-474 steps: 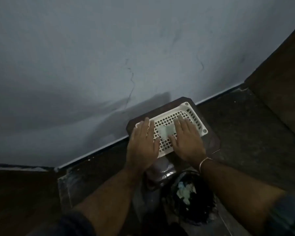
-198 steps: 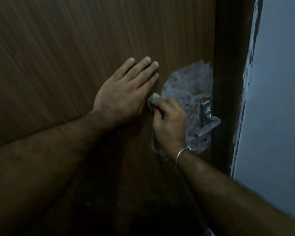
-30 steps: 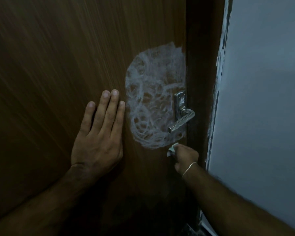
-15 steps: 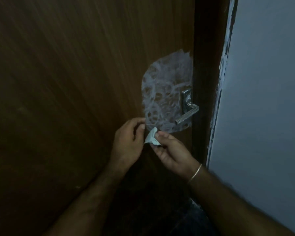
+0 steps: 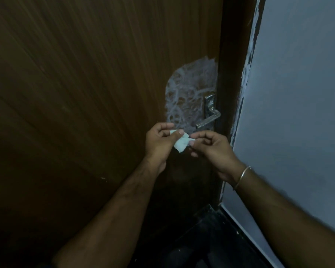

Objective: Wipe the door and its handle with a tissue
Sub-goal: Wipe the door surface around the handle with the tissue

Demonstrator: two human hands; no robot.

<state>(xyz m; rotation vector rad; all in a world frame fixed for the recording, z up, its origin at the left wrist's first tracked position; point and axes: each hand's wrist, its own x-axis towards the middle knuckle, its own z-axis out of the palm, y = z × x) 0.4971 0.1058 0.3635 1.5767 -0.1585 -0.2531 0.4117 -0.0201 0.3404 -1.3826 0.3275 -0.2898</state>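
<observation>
We are pinching the tissue (image 5: 181, 143) between our left hand (image 5: 159, 141) and right hand (image 5: 211, 149) just below the handle (image 5: 209, 117), seemingly refolding it, while the door (image 5: 85, 93) is showing a whitish smear still needing wiping.

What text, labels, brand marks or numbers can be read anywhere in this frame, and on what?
None. The brown wooden door, the silver metal lever handle, the small white tissue pinched between left hand and right hand, and the grey painted wall show no writing.
</observation>
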